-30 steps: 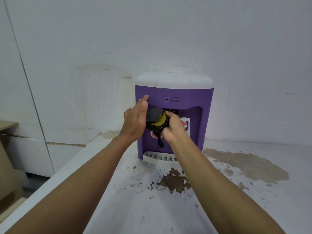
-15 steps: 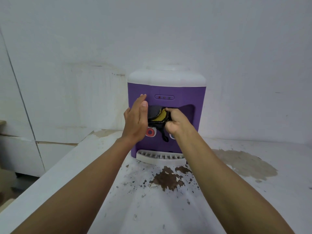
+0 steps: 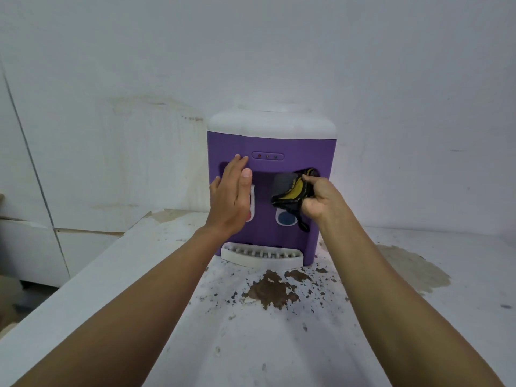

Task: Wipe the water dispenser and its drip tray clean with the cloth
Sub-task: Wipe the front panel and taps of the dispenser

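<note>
White walls (image 3: pixel 279 51) are closing in behind a scuffed worktop (image 3: pixel 251 344), where paint is flaking away in a brown patch (image 3: pixel 272 291). At its back the water dispenser (image 3: pixel 296 146) is standing upright, purple-bodied with a white top. Its white drip tray (image 3: pixel 261 256) is sitting at its foot, with the slotted grille facing up.

The left hand (image 3: pixel 231 202) is lying flat, fingers straight, against the left of the front panel, seemingly bracing it. The right hand (image 3: pixel 321 199) is bunching the black and yellow cloth (image 3: pixel 293 191) in curled fingers and pressing it into the recess above the blue tap (image 3: pixel 286 217).

The cloth is looking soft and limp, with a tail dangling below the fist, so a wadded grip is suiting it. The dispenser is probably light plastic and may be sliding under a firm rub, so steadying its side is making sense. The tray is likely loose and light, best taken by its front rim.
</note>
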